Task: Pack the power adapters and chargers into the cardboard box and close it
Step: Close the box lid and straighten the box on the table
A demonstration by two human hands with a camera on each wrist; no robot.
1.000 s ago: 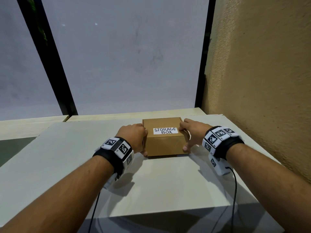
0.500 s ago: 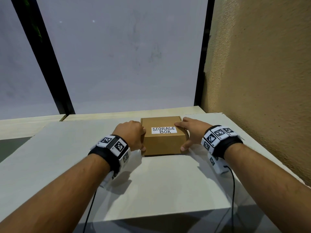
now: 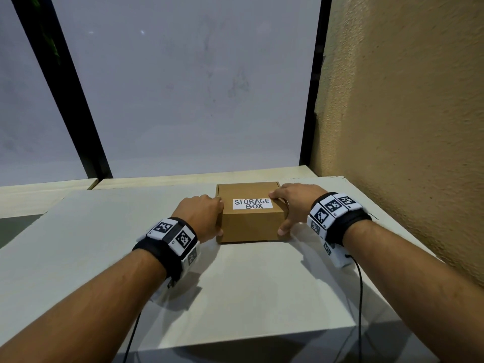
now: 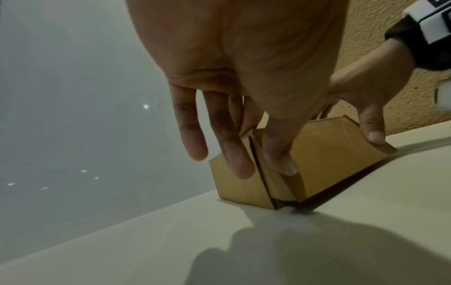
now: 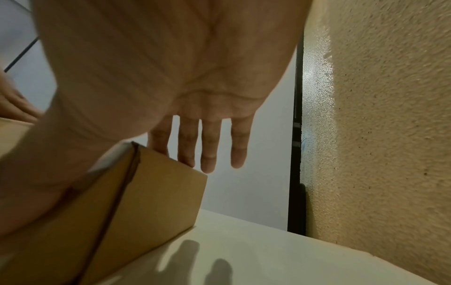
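Note:
A closed brown cardboard box [image 3: 250, 225] with a white "STORAGE BOX" label [image 3: 252, 203] stands at the far side of the white table [image 3: 235, 289]. My left hand [image 3: 203, 216] lies against its left side, with straight fingers [image 4: 235, 154] touching the side wall and the thumb at the front left corner. My right hand [image 3: 293, 205] lies against the right side, with straight fingers [image 5: 186, 146] along the top right edge and the thumb [image 4: 372, 133] on the front right corner. The box [image 5: 146, 192] hides its contents. No adapters or chargers show.
A rough tan wall [image 3: 406, 127] rises close along the table's right edge. A grey window pane [image 3: 196, 87] with black frame bars stands just behind the box. Black cables [image 3: 360, 297] hang from both wrist units over the table's near edge.
Both hands stay against the box's sides. Only the view has shifted slightly.

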